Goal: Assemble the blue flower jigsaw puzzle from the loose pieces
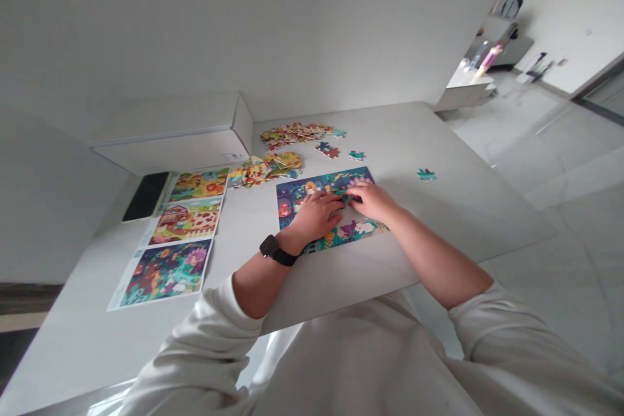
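A colourful jigsaw puzzle (331, 242), mostly assembled with a pale gap in its middle, lies flat on the table. My left hand (316, 216) rests on it, fingers stretched out over the left and middle part, a black watch (277, 249) on that wrist. From the right, my right hand (373, 201) reaches in with bent fingers closed on a dark teal puzzle piece (350, 199) at the edge of the gap. Both hands hide part of the picture, and the piece is partly covered by the fingertips.
Behind the puzzle lie two heaps of loose pieces (297, 134) (266, 170). Single teal pieces (356, 155) (426, 174) and a joined cluster (327, 149) lie apart. At left are a printed picture sheet (207, 273), a black phone (146, 196) and a white box (180, 143).
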Demonstrator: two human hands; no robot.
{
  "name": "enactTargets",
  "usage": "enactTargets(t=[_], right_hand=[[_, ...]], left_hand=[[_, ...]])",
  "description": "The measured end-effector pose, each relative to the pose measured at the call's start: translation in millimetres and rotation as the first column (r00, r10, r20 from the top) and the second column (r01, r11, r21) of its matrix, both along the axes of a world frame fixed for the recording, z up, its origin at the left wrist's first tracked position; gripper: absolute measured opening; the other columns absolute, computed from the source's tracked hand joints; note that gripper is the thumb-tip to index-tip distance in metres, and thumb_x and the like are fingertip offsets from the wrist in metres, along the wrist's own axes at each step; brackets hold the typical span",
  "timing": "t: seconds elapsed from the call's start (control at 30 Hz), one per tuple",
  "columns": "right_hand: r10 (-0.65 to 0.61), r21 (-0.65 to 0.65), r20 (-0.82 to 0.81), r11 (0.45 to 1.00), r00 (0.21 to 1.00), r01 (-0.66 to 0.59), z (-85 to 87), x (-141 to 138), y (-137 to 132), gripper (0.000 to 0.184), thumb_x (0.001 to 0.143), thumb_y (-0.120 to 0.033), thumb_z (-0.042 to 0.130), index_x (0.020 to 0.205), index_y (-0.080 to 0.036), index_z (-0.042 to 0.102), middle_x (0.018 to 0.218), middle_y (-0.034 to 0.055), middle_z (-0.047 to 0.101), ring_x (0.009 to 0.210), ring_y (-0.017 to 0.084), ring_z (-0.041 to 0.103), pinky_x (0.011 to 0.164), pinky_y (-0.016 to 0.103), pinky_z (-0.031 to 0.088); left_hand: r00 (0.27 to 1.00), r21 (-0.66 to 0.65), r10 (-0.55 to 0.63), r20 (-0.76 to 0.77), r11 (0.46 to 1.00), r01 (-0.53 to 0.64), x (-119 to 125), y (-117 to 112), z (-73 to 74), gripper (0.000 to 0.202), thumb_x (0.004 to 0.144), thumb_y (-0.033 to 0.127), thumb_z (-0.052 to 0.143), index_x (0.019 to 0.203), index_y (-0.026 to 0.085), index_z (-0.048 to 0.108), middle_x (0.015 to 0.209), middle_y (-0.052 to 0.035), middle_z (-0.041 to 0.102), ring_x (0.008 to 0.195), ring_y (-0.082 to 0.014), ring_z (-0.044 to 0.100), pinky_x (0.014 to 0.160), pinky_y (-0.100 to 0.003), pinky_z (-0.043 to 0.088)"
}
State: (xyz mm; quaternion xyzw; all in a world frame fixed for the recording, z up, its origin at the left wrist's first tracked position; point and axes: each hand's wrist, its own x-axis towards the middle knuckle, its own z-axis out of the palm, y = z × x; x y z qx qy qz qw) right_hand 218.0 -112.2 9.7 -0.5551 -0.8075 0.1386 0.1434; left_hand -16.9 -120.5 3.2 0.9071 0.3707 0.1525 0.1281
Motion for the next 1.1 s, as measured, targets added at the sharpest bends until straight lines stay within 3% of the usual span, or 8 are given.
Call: enactTargets(t=[0.2,0.37,0.53,0.6,0.7,0.83,0.93,1.1], right_hand=[[-0.004,-0.003,0.011,1.000,1.000,0.004,1.2,-2.7,-0.5,0.030,0.098,-0.021,0.074,0.126,-0.026,0.083,0.129,0.0097,0.078,0.114,0.025,0.073,0.102,0.036,0.056],[-0.002,-0.008,-0.019,1.000,1.000,0.002,4.7,-3.8,0.4,0.028,0.097,-0.019,0.074,0.122,-0.026,0.084,0.115,0.0078,0.082,0.109,0.024,0.075,0.098,0.034,0.057],[-0.188,0.074,-0.206,0.976,0.960,0.207,14.7,27.8,17.0,0.027,0.100,-0.025,0.069,0.123,-0.027,0.082,0.111,0.0051,0.083,0.093,0.019,0.076,0.093,0.031,0.058],[-0.345,0.117,-0.236,0.918,0.909,0.379,19.8,57.8,26.3,0.028,0.099,-0.025,0.068,0.123,-0.024,0.082,0.111,0.0068,0.084,0.092,0.020,0.077,0.096,0.034,0.058],[-0.586,0.120,-0.226,0.776,0.778,0.619,22.2,115.2,34.3,0.028,0.096,-0.022,0.067,0.120,-0.021,0.081,0.112,0.0096,0.084,0.102,0.025,0.078,0.103,0.040,0.058],[-0.805,0.043,-0.141,0.577,0.577,0.815,13.6,183.4,29.1,0.021,0.090,-0.020,0.071,0.110,-0.019,0.080,0.108,0.0143,0.082,0.104,0.032,0.079,0.099,0.048,0.061],[-0.826,0.024,-0.120,0.552,0.550,0.834,5.9,205.9,24.4,0.029,0.083,-0.030,0.083,0.110,-0.021,0.077,0.107,0.0163,0.081,0.105,0.035,0.078,0.093,0.048,0.063],[-0.848,-0.027,0.003,0.530,0.530,0.848,-2.2,201.7,32.5,0.065,0.068,-0.029,0.096,0.125,-0.011,0.072,0.113,0.0254,0.079,0.109,0.038,0.077,0.092,0.047,0.061]], left_hand=[[1.000,0.003,-0.007,0.006,1.000,0.007,-0.4,2.2,-3.1,0.035,0.102,0.033,0.067,0.134,0.029,0.080,0.149,-0.0064,0.073,0.138,-0.0363,0.062,0.119,-0.058,0.048],[0.998,0.001,-0.044,0.045,0.999,0.044,-1.6,5.9,-7.0,0.034,0.100,0.032,0.069,0.132,0.028,0.080,0.147,-0.0077,0.074,0.137,-0.0352,0.065,0.121,-0.057,0.049],[0.984,0.040,0.018,0.177,0.999,-0.025,-8.8,12.9,-2.6,0.032,0.102,0.031,0.065,0.131,0.028,0.078,0.145,-0.0075,0.075,0.130,-0.0312,0.070,0.117,-0.053,0.053],[0.962,0.034,0.076,0.264,0.995,-0.088,-13.7,16.2,1.7,0.028,0.103,0.029,0.064,0.127,0.028,0.078,0.139,-0.0075,0.077,0.128,-0.0288,0.071,0.116,-0.050,0.055],[0.900,-0.017,0.203,0.386,0.977,-0.214,-19.4,19.5,5.1,0.026,0.102,0.026,0.061,0.123,0.025,0.077,0.126,-0.0077,0.080,0.117,-0.0256,0.075,0.109,-0.044,0.060],[0.843,-0.105,0.327,0.427,0.944,-0.314,-20.1,20.2,0.0,0.026,0.099,0.026,0.063,0.121,0.023,0.076,0.121,-0.0083,0.080,0.105,-0.0244,0.076,0.099,-0.040,0.064],[0.844,-0.123,0.333,0.419,0.942,-0.311,-18.2,19.6,-4.8,0.026,0.099,0.027,0.062,0.121,0.022,0.076,0.120,-0.0089,0.080,0.104,-0.0249,0.075,0.098,-0.041,0.064],[0.843,-0.123,0.332,0.423,0.943,-0.309,-17.6,18.7,-6.4,0.027,0.099,0.029,0.062,0.121,0.023,0.076,0.118,-0.0085,0.080,0.103,-0.0248,0.075,0.098,-0.041,0.065]])
